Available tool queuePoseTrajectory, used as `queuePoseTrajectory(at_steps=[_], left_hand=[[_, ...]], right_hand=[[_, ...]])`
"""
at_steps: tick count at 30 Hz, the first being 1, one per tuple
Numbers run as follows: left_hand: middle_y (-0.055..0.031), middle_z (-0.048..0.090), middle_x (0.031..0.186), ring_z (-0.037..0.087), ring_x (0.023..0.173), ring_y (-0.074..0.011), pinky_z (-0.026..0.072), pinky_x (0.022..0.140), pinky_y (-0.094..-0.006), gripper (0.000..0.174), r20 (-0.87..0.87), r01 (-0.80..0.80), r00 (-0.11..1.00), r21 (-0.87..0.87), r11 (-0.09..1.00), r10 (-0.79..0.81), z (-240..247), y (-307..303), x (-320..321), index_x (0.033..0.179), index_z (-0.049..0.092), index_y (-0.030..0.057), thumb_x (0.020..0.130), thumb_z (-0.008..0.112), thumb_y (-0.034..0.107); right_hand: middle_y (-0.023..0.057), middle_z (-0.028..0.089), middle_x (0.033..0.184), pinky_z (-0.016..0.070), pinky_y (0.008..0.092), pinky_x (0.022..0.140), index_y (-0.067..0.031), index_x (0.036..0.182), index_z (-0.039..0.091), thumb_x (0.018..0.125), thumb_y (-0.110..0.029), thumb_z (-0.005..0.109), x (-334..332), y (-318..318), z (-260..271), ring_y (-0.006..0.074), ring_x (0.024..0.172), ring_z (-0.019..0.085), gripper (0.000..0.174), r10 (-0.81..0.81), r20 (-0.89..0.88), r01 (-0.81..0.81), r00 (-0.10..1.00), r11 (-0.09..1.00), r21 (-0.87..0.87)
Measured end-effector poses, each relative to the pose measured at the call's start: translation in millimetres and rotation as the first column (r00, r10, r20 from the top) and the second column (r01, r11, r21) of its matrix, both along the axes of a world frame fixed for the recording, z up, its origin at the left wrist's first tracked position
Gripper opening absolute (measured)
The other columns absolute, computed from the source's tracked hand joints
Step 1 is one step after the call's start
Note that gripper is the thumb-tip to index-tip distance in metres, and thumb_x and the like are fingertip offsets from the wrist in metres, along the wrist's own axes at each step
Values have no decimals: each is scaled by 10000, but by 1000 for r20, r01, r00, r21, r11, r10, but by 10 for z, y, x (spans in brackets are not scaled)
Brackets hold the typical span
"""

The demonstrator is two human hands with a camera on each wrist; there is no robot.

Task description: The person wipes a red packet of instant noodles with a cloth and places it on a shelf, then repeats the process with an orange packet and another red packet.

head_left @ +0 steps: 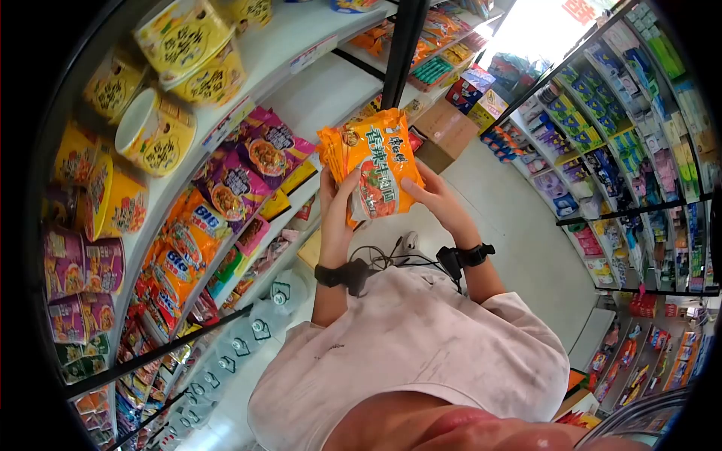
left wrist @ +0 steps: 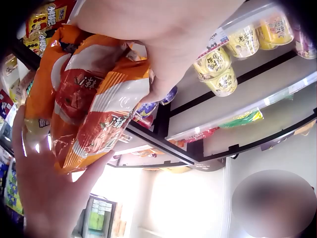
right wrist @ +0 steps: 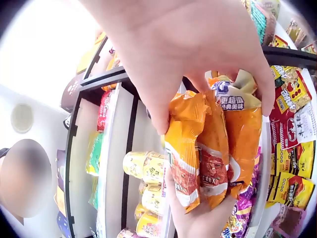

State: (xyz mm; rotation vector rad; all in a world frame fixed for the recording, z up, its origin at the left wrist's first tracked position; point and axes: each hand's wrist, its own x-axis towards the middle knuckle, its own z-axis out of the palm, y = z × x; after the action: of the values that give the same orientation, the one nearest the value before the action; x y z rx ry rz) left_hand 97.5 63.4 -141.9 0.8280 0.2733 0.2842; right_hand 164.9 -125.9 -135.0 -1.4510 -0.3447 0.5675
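Both hands hold a small stack of orange instant noodle packets [head_left: 380, 161] out in front of the chest, the front one turned face up in the head view. My left hand [head_left: 338, 201] grips the stack's left side, thumb on the front face. On the right side, my right hand [head_left: 445, 207] grips it with the thumb also over the front. Side by side, the crimped ends of the noodle packets [left wrist: 91, 101] show in the left wrist view. From the right wrist, the packets [right wrist: 213, 153] sit between the right hand [right wrist: 198, 54] above and the left hand [right wrist: 203, 220] below.
Shelves on the left carry yellow noodle cups [head_left: 180, 45], purple noodle packets [head_left: 256, 158] and other orange packets [head_left: 180, 248]. A cardboard box [head_left: 444, 131] stands on the floor ahead. Large water bottles [head_left: 241, 346] line the lower left. Stocked shelves [head_left: 602, 128] run along the right.
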Motion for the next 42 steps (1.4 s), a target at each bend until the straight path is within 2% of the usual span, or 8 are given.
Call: queuePoseTrajectory(at_steps=[11, 15, 20, 23, 24, 28, 34, 42], left_hand=[[-121, 523, 1364, 552, 1232, -195, 461, 1015, -319, 674, -67, 131, 990, 86, 988, -126, 55, -840, 890, 1463, 339, 50, 909, 706, 162], [-113, 543, 1332, 570, 1213, -203, 489, 999, -347, 613, 91, 151, 983, 106, 983, -161, -14, -1194, 1280, 1432, 402, 81, 905, 705, 160], [-107, 564, 1313, 571, 1214, -194, 483, 1019, -379, 519, 158, 128, 972, 270, 954, -176, 92, -1685, 1653, 1393, 450, 96, 930, 667, 181], [-85, 629, 1257, 612, 1174, -209, 474, 1031, -395, 424, -35, 98, 994, -26, 995, -99, 3, -1772, 1887, 1333, 526, 74, 955, 625, 238], [-83, 653, 1247, 635, 1148, -244, 488, 1016, -408, 416, -57, 63, 995, -287, 956, -83, -58, -1732, 1980, 1315, 548, 66, 949, 616, 251], [-106, 584, 1355, 570, 1260, -246, 479, 1048, -415, 437, -67, 14, 998, -128, 992, -22, -157, -1558, 1979, 1376, 476, 74, 975, 565, 224], [-83, 610, 1321, 595, 1219, -249, 485, 1035, -427, 429, -90, -10, 996, -277, 961, -16, 88, -1274, 1966, 1342, 510, 75, 968, 564, 277], [-73, 638, 1226, 625, 1131, -211, 526, 946, -400, 442, -96, -351, 935, -125, 928, 341, -368, -302, 1906, 1282, 547, 54, 895, 696, 208]], right_hand=[[57, 611, 1173, 467, 279, 927, -4, 1438, 437, 911, -326, 721, 969, -957, -188, 128, 1075, 585, 679, -99, 296, 115, 950, 993, -37], [53, 573, 1217, 477, 341, 955, -26, 1472, 391, 986, -333, 619, 1410, -1364, -185, 144, 1092, 576, 618, -176, -57, 185, 983, 920, 345], [72, 525, 1362, 488, 442, 1001, -63, 1457, 412, 1025, -336, 557, 1857, -1585, -394, 201, 1235, 552, 531, 44, -424, 251, 905, 747, 615], [76, 547, 1356, 502, 466, 988, -53, 1436, 429, 1017, -294, 576, 2033, -1651, -355, 199, 1249, 553, 505, 70, -436, 225, 897, 778, 587], [78, 552, 1351, 507, 459, 981, -51, 1435, 430, 1016, -283, 580, 2094, -1667, -358, 198, 1240, 559, 502, 56, -434, 220, 899, 800, 558], [92, 551, 1346, 530, 428, 941, -39, 1473, 366, 1016, -191, 562, 2356, -1590, -432, 210, 1223, 567, 520, 21, -421, 225, 907, 821, 525], [72, 604, 1279, 532, 394, 915, -48, 1401, 462, 992, -173, 594, 2530, -1285, -469, 180, 1170, 594, 448, -12, -383, 247, 924, 783, 571], [75, 655, 1206, 523, 394, 908, -57, 1218, 564, 975, -256, 619, 3130, -1211, -453, 211, 1057, 655, 320, -178, -385, 380, 906, 744, 549]])
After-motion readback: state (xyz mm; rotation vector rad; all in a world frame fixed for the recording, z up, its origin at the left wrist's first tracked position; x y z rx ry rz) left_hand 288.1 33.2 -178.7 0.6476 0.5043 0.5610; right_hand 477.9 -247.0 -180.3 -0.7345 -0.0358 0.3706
